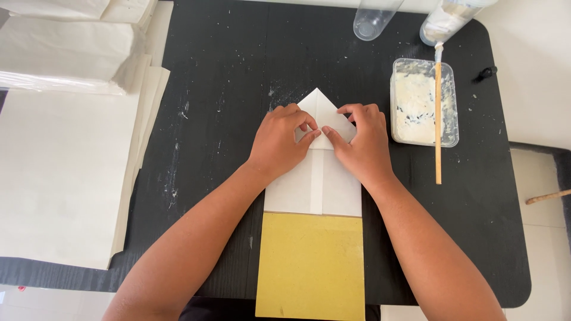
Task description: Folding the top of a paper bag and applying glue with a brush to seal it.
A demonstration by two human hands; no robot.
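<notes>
1. A person's left hand (278, 140) and right hand (361, 141) are pressing down on a folded white paper (313, 178) lying at the middle of a black table (226, 77), seen from a head-worn camera.
2. The paper's far end is coming to a point, its two corners folded in toward a centre seam; both index fingertips are meeting on that seam, just below the peak.
3. Neither hand is closing around anything: the fingers are curled and bearing flat on the paper's folded flaps, holding them down.
4. The near end of the paper is resting against a yellow board (310, 267), which is reaching past the table's near edge.
5. To the right, a clear plastic tub of white paste (423, 102) is sitting with a long wooden stick (438, 122) laid across it, well apart from the right hand.
6. A stack of white sheets (59, 166) is lying along the left side, overlapping the table's edge.
7. Two clear containers (375, 21) are standing at the far edge.
</notes>
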